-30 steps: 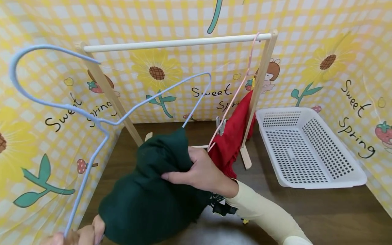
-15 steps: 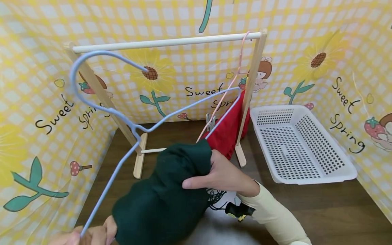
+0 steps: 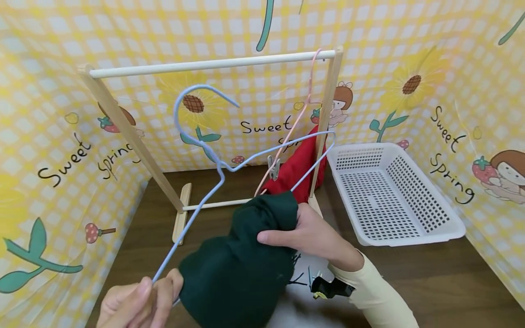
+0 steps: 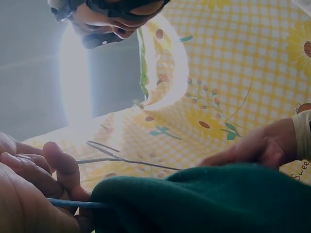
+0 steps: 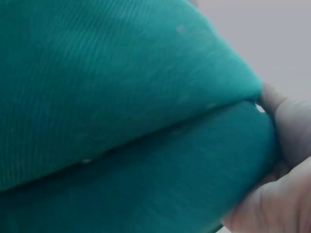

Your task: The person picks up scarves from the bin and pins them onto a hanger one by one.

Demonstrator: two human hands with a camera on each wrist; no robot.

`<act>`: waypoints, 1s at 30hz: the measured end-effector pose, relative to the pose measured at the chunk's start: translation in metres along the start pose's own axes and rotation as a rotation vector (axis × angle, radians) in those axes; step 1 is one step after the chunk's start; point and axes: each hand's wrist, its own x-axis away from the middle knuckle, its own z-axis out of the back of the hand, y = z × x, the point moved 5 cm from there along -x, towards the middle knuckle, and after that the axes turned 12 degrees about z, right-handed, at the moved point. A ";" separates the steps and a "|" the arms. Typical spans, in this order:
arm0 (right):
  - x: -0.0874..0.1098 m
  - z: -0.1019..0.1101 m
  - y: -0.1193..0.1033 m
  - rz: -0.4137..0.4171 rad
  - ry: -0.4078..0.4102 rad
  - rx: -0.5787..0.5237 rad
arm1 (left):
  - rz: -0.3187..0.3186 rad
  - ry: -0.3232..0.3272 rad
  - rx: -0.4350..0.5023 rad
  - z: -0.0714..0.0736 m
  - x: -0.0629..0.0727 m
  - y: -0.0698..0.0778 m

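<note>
A light blue wire hanger (image 3: 217,159) is held tilted in front of the rack, hook up. My left hand (image 3: 141,300) grips its near-left corner, with the wire between thumb and fingers. A dark green scarf (image 3: 242,269) drapes over the hanger's lower bar and hides most of it. My right hand (image 3: 316,237) grips the scarf's folded upper edge near the hanger's right end, thumb on top. Dark fringe shows below that hand. In the right wrist view, the scarf (image 5: 121,97) fills most of the picture and the right hand (image 5: 272,194) holds its folded edge.
Behind stands a wooden rack with a white rail (image 3: 197,66). A pink hanger (image 3: 310,86) hangs at its right end, bearing a red scarf (image 3: 299,171) and a metal clip (image 3: 274,167). To the right lies a white perforated basket (image 3: 383,191). Yellow checked cloth walls surround the table.
Both hands have moved right with the hanger and green scarf, while the head view shifted slightly right. The hanger's hook now appears further right, in front of the rack. Both grips stay as they were.
</note>
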 end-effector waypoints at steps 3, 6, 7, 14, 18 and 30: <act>0.000 0.006 -0.006 -0.056 0.038 0.012 | 0.086 0.079 -0.066 0.006 0.004 -0.004; 0.000 0.012 -0.011 -0.116 0.078 0.015 | 0.114 0.145 -0.086 0.009 0.004 -0.009; 0.001 0.015 -0.013 -0.147 0.092 0.016 | 0.111 0.150 -0.085 0.009 0.003 -0.011; 0.008 0.028 -0.026 -0.327 0.158 0.082 | 0.094 0.146 -0.104 0.010 -0.004 -0.023; 0.001 0.039 -0.027 -0.281 0.294 -0.132 | 0.121 0.190 -0.120 0.013 -0.004 -0.028; -0.012 0.058 -0.018 -0.120 0.603 -0.728 | 0.213 0.217 -0.134 0.016 -0.006 -0.049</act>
